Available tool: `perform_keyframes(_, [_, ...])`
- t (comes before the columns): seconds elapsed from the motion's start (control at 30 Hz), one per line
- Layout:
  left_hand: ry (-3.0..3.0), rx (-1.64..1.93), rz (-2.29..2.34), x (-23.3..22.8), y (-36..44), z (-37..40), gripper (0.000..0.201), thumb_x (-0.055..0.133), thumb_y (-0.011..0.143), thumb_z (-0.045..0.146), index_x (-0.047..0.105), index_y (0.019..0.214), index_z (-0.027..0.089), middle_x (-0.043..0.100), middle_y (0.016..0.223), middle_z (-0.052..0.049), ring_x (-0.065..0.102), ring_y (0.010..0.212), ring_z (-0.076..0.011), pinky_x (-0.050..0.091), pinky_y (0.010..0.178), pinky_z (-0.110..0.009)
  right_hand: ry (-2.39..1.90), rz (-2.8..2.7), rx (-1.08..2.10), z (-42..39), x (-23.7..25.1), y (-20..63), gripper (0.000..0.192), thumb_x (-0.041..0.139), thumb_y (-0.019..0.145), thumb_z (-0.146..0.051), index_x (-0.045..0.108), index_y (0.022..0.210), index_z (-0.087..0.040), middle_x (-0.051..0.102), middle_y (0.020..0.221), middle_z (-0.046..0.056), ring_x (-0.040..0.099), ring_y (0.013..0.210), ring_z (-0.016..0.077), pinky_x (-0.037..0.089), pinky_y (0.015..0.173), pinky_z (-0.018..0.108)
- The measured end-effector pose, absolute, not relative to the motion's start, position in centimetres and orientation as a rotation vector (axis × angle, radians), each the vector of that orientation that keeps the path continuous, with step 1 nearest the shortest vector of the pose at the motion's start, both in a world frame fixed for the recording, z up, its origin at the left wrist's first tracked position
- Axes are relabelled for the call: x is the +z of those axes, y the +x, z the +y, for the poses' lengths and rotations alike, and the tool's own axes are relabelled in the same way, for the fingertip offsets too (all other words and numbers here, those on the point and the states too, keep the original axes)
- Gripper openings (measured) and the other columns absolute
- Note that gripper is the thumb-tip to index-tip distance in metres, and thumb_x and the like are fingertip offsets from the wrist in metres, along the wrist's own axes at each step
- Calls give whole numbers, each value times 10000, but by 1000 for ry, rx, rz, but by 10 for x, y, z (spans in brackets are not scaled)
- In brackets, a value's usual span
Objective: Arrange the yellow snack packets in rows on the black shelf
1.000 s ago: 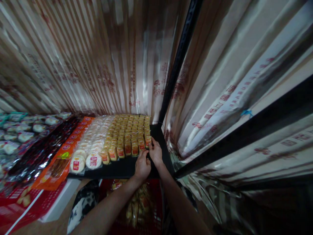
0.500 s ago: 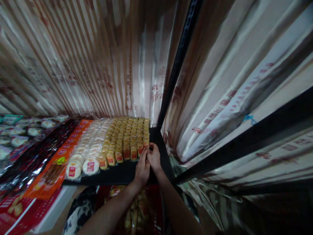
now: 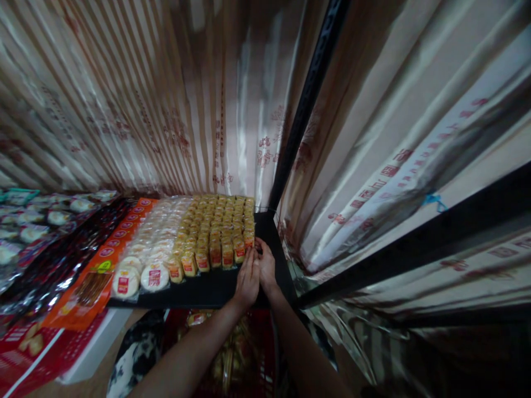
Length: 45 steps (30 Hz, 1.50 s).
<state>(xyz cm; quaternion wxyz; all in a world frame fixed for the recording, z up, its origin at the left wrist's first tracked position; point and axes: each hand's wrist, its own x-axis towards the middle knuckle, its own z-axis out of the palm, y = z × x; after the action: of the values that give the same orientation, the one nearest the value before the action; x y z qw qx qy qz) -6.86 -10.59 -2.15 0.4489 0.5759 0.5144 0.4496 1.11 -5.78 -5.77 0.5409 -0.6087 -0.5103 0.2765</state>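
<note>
Shiny striped packaging film with red print hangs all around a dark shelf (image 3: 207, 287), and a black post (image 3: 309, 105) rises at its back right corner. On the shelf, small yellow packets (image 3: 219, 229) stand in tight rows; at 9 o'clock from them lie round white cakes (image 3: 143, 260), then orange packs (image 3: 103, 265) and dark packs (image 3: 62, 260) farther left.

The two hands meet at the front right corner of the yellow rows, at about 5 o'clock of that block. The left hand (image 3: 248, 279) has its fingers stretched forward, touching the front packet (image 3: 249, 240) of the last row. The right hand (image 3: 266, 266) is pressed beside it, fingers curled near the same packet. Whether either grip is really closed on the packet, I cannot tell; the fingers cover it.

Below the shelf edge, at 6 o'clock, a red basket (image 3: 261, 354) holds more packets.

To do this well, I think the packet should be set upright, label to the front, pushed gently against its neighbours so the row stays straight. Pressing too hard may tip the packets behind it.
</note>
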Motion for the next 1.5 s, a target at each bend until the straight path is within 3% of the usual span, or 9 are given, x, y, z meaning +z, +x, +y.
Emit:
perform_keyframes(0.27, [1407, 1091, 1355, -27, -59, -103, 476, 322, 895, 256, 410, 1335, 98, 328, 1446, -113, 268, 1351, -173, 169, 1148, -383, -1450, -1259, 658, -61, -60, 14, 370, 495, 715, -189, 615, 1065, -209, 639, 1051, 63, 591, 968, 199, 489, 855, 351])
perform_keyframes(0.47, [1401, 1124, 1340, -24, -61, -113, 433, 365, 881, 251, 482, 1283, 139, 388, 1417, -91, 311, 1332, -166, 197, 1142, -370, -1502, -1189, 660, -74, -53, 13, 463, 439, 720, -184, 552, 1165, -131, 578, 1154, 130, 567, 1036, 202, 478, 887, 359])
perform_keyframes(0.77, [1570, 1112, 1333, -23, -77, -154, 392, 346, 891, 253, 533, 1223, 163, 516, 1311, -89, 436, 1244, -183, 304, 1098, -370, -1522, -1234, 586, -120, -44, 5, 404, 414, 733, -206, 592, 1094, -167, 596, 1056, 105, 597, 898, 188, 498, 807, 347])
perform_keyframes(0.93, [1736, 1083, 1234, -18, -95, -194, 363, 325, 904, 248, 545, 1185, 181, 567, 1223, -86, 483, 1173, -180, 350, 1054, -358, -1500, -1252, 625, -168, -41, -6, 373, 375, 765, -223, 604, 1053, -163, 623, 996, 88, 589, 881, 177, 471, 841, 341])
perform_keyframes(1.23, [1865, 746, 1219, -62, -143, -263, 401, 330, 891, 271, 493, 1227, 126, 542, 1244, -142, 470, 1191, -214, 353, 1037, -371, -1584, -1733, 824, -244, -82, -23, 348, 397, 751, -129, 649, 977, -206, 667, 1022, 64, 594, 980, 190, 434, 926, 334])
perform_keyframes(1.37, [1666, 279, 1587, -91, -162, -262, 365, 291, 906, 232, 554, 1148, 158, 609, 1157, -93, 561, 1078, -174, 407, 971, -303, -1889, -2019, 1104, -245, -100, -40, 384, 403, 779, -100, 610, 1099, -143, 632, 1140, 121, 586, 1044, 205, 418, 926, 303])
perform_keyframes(1.5, [1550, -53, 1834, -110, -189, -254, 346, 404, 858, 220, 547, 1163, 141, 575, 1199, -149, 543, 1118, -231, 406, 947, -331, -1914, -2119, 1275, -249, -120, -55, 336, 408, 830, -145, 625, 1086, -127, 665, 1069, 144, 626, 962, 216, 441, 851, 290])
